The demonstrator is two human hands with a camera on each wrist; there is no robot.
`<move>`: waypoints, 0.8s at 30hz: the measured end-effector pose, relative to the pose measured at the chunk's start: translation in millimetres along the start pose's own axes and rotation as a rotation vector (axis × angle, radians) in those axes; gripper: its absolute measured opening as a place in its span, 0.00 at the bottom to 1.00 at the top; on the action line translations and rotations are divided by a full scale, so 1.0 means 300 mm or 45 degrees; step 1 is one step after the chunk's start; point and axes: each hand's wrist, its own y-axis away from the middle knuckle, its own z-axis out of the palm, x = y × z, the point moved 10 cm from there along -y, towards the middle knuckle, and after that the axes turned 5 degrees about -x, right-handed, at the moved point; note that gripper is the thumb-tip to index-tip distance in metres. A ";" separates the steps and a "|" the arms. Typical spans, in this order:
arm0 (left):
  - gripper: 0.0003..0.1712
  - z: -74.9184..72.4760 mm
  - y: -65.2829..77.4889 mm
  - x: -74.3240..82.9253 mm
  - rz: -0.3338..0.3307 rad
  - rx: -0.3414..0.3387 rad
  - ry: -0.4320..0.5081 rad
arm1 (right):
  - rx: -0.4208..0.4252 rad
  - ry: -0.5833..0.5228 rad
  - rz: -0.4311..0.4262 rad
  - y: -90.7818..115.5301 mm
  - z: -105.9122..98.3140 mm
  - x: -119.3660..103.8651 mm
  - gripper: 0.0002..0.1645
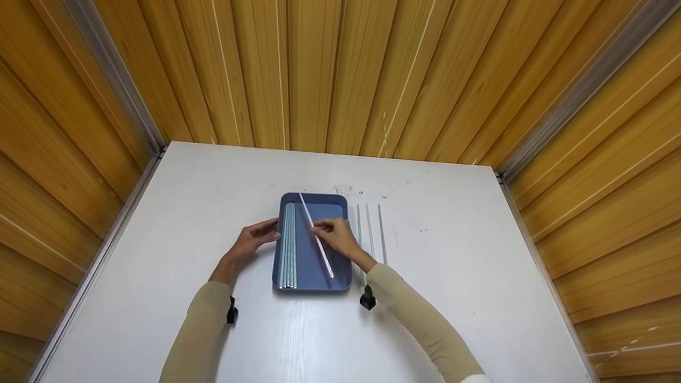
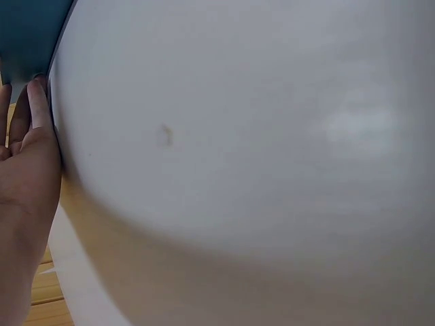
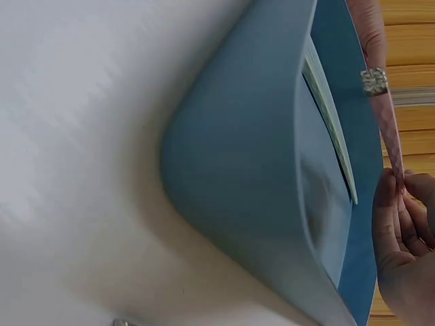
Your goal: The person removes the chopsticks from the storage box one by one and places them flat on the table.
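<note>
At the centre of the frame, my right hand (image 1: 340, 238) pinches a thin white plastic rod (image 1: 317, 238) slanted over the shallow blue rectangular tray (image 1: 340, 281), while my left hand (image 1: 254, 240) rests relaxed fingers against its left rim. Loosely pinched, the rod could slip and scatter the grey rods (image 1: 288, 244) lined along the tray's left side; three more rods (image 1: 371, 234) lie on the white table (image 1: 468, 255) just right.
</note>
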 end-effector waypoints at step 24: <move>0.34 -0.023 0.013 0.005 0.015 0.013 -0.016 | 0.140 -0.031 -0.010 0.081 -0.173 -0.003 0.13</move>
